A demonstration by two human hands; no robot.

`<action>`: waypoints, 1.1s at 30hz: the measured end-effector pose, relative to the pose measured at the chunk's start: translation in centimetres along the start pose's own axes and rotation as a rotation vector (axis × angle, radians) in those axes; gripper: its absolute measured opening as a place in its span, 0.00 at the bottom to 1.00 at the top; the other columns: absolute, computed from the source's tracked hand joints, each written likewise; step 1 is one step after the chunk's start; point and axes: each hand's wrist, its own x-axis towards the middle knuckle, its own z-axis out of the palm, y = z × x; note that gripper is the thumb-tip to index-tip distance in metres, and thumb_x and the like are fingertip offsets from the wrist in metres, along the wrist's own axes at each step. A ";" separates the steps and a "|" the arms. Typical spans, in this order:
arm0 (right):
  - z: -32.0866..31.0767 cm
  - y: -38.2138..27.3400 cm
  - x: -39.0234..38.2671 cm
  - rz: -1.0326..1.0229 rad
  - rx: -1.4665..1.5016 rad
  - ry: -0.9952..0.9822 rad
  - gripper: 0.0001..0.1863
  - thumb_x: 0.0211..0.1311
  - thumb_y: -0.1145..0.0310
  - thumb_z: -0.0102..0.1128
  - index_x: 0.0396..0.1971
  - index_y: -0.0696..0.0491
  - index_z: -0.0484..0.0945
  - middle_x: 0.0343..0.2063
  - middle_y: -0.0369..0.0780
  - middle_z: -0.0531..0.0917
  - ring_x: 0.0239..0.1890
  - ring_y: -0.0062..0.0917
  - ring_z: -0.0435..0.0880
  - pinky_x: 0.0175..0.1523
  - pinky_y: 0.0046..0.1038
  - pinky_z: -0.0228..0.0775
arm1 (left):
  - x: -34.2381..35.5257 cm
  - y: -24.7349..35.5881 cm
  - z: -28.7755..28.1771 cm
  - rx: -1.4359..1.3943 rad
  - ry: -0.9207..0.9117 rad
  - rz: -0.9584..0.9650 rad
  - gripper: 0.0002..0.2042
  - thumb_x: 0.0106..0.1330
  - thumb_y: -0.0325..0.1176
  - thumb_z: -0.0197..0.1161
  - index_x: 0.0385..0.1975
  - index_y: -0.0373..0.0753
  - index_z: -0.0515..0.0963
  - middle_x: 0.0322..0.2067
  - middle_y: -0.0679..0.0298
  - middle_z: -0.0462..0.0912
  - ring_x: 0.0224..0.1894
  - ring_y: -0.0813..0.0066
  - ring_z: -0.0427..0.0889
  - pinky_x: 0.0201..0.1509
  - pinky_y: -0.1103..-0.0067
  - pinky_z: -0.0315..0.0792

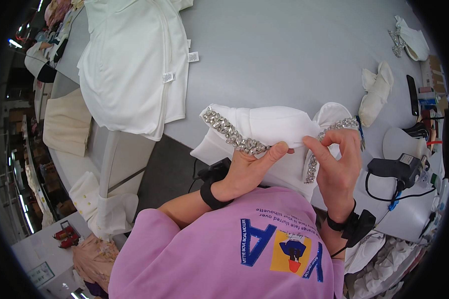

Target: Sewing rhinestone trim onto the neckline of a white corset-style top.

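Note:
A white garment [279, 122] edged with clear rhinestone trim [224, 127] lies across the near edge of the grey table and over my lap. My left hand [249, 172] is closed on its trimmed edge, thumb on top and fingers underneath. My right hand [336, 162] pinches thumb and forefinger together just right of the left thumb. A fine, pale, needle-like sliver [298, 143] shows at those fingertips, against the white cloth. More rhinestone trim [312, 169] runs down the garment beside my right hand. The left fingertips are hidden under the cloth.
White garments [134, 70] lie at the far left of the grey table [284, 55]. On the right are a rolled white cloth [376, 94], a black phone-like slab [412, 94] and a black device with a cable [396, 169]. Folded beige fabric [67, 122] rests at left.

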 end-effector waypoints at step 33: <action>1.2 2.7 -0.5 -0.232 0.147 -0.023 0.20 0.25 0.79 0.59 0.29 0.54 0.78 0.26 0.35 0.72 0.30 0.29 0.71 0.30 0.28 0.65 | 0.8 1.2 -1.8 0.236 -0.205 -0.051 0.14 0.64 0.38 0.55 0.43 0.35 0.72 0.36 0.63 0.78 0.39 0.76 0.76 0.44 0.79 0.69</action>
